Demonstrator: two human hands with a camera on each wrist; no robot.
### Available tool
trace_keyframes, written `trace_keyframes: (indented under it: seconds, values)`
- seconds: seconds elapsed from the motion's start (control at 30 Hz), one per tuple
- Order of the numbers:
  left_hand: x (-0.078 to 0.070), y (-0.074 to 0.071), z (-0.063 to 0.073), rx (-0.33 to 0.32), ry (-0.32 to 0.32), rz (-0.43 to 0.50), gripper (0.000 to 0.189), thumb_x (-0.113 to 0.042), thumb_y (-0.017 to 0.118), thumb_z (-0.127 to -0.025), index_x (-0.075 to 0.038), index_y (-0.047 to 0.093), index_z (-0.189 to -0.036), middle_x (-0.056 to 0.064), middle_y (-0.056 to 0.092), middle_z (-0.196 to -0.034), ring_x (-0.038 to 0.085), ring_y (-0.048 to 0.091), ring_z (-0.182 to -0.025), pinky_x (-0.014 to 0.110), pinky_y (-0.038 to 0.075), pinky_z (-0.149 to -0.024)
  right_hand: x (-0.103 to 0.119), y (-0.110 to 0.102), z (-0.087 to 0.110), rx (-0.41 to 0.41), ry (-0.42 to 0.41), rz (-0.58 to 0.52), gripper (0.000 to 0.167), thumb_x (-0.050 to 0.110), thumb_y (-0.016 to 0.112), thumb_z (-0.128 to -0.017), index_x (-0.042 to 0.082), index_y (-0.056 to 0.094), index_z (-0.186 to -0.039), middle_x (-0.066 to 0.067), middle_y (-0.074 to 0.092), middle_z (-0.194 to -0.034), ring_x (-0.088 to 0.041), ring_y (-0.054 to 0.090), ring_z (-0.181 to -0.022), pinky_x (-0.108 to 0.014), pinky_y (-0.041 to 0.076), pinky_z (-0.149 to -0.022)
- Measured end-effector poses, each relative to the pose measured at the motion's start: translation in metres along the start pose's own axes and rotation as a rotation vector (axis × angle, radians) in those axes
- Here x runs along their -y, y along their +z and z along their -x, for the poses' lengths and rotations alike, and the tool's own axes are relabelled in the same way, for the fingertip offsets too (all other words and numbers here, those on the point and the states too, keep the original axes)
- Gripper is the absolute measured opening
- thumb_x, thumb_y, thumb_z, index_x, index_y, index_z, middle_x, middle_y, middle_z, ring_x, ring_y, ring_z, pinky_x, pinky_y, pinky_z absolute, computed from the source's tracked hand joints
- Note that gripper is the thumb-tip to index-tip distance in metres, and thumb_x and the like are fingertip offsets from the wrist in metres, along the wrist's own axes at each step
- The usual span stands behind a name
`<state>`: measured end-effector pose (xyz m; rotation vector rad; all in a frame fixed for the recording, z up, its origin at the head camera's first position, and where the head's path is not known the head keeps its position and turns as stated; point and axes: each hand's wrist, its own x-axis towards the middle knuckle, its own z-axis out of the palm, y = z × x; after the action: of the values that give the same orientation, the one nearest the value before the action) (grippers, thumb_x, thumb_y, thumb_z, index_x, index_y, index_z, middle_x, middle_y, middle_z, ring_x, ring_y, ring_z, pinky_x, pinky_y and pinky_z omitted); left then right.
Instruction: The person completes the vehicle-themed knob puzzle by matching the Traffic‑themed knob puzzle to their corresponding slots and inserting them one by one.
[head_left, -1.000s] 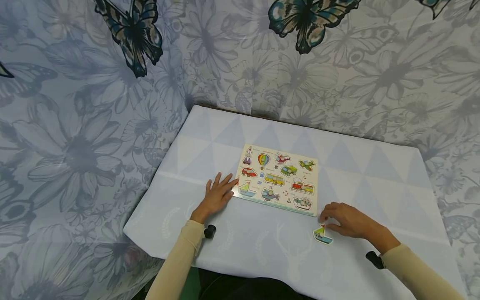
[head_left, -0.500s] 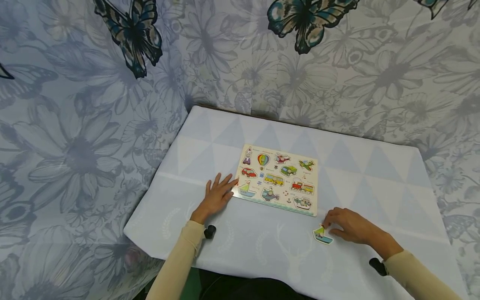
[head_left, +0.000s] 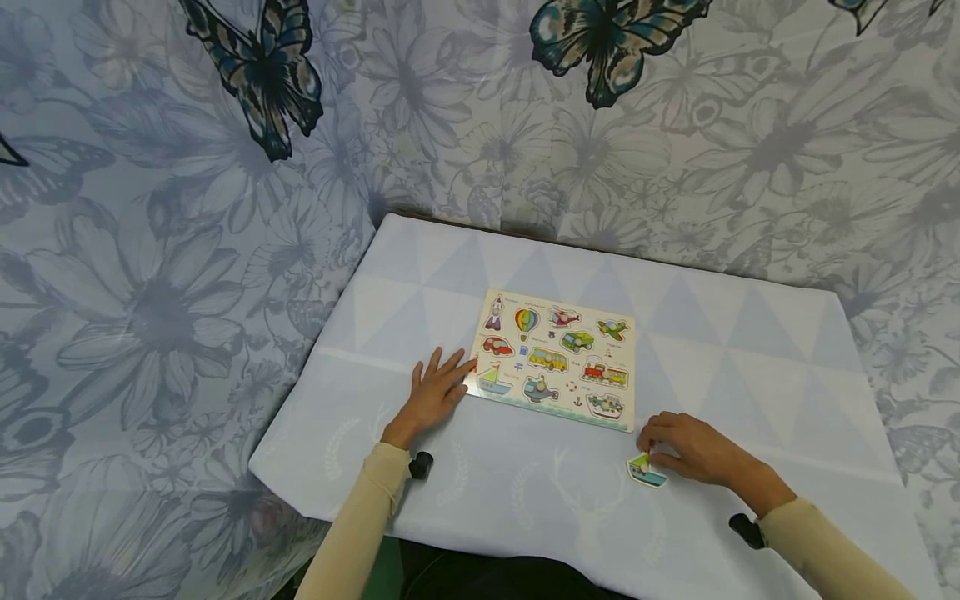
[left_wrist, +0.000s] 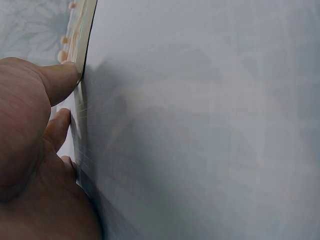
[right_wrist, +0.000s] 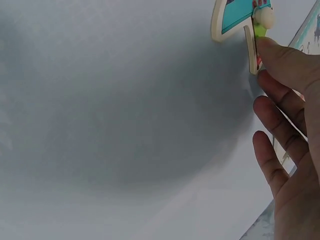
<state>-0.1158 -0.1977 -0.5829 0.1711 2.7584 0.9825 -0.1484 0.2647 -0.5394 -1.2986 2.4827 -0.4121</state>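
A wooden puzzle board (head_left: 555, 350) printed with vehicles lies on the table, its pieces bearing small round knobs. My left hand (head_left: 433, 396) rests at its left edge with fingers spread. In the left wrist view, the thumb (left_wrist: 62, 80) touches the board's edge (left_wrist: 87, 35). To the right of the board's near corner, a sailboat puzzle piece (head_left: 647, 472) lies on the cloth. My right hand (head_left: 693, 450) pinches its sail tip between thumb and index finger. In the right wrist view, the thumb lies on the sail below the piece's round knob (right_wrist: 264, 17), the other fingers apart from it.
A pale cloth (head_left: 465, 467) with triangle and antler prints covers the table (head_left: 750, 358). Behind and to the left stands a wall (head_left: 450, 125) with flowers and butterflies. The person's lap (head_left: 510, 577) is at the near edge.
My right hand first drew back slightly, then came forward and left so its fingers cover the sailboat's tip. My left hand and the board have stayed in place.
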Motion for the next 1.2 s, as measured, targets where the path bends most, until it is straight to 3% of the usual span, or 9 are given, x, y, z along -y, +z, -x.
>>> trace_keyframes:
  seconds: [0.47, 0.93, 1.2]
  values:
    - [0.0, 0.0, -0.001, -0.005, 0.006, -0.005, 0.049, -0.032, 0.047, -0.106, -0.023, 0.042, -0.154, 0.005, 0.027, -0.166, 0.039, 0.002, -0.156, 0.066, 0.0, -0.118, 0.007, 0.005, -0.01, -0.023, -0.034, 0.021, 0.016, 0.015, 0.08, -0.084, 0.026, 0.072, -0.093, 0.016, 0.063, -0.096, -0.004, 0.056, -0.085, -0.029, 0.053, -0.074]
    - [-0.001, 0.0, 0.001, -0.017, 0.017, 0.016, 0.049, -0.03, 0.048, -0.106, -0.019, 0.044, -0.153, 0.008, 0.029, -0.165, 0.041, 0.003, -0.155, 0.067, 0.0, -0.118, 0.018, 0.004, -0.009, 0.056, -0.039, -0.002, 0.022, 0.009, 0.074, -0.084, 0.028, 0.072, -0.095, 0.017, 0.064, -0.101, -0.005, 0.059, -0.09, -0.033, 0.054, -0.08]
    - [-0.001, 0.0, 0.0, -0.015, 0.013, 0.017, 0.049, -0.029, 0.049, -0.106, -0.02, 0.043, -0.153, 0.007, 0.028, -0.165, 0.04, 0.002, -0.155, 0.066, 0.0, -0.118, 0.017, 0.006, -0.006, 0.086, -0.029, -0.013, 0.021, 0.014, 0.079, -0.08, 0.03, 0.072, -0.092, 0.019, 0.063, -0.098, -0.002, 0.056, -0.088, -0.034, 0.053, -0.08]
